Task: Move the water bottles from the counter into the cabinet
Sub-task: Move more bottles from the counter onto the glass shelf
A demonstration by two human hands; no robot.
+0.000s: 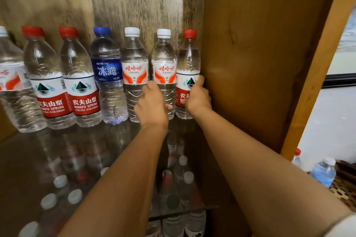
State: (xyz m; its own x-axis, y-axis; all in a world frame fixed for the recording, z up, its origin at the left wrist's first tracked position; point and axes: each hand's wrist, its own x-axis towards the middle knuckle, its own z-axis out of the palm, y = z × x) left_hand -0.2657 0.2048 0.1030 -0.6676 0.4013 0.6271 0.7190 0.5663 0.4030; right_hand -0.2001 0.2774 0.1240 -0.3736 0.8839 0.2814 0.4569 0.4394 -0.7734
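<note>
Several water bottles stand in a row at the back of a glass cabinet shelf (28, 156). My right hand (196, 96) grips the rightmost one, a red-capped bottle (188, 57) with a red and white label, close to the cabinet's right wall. My left hand (152, 102) is wrapped around the white-capped bottle (163, 57) with an orange label just left of it. Both held bottles are upright on the shelf. Outside the cabinet at the right, a blue-labelled bottle (323, 173) and a red-capped bottle (296, 158) stand on the counter.
Further left stand another white-capped bottle (134, 57), a blue-capped bottle (106, 59), two red-capped bottles (77, 75) and one at the frame edge. More bottles show on a lower shelf (179, 198) through the glass. The wooden side panel (250, 54) bounds the right.
</note>
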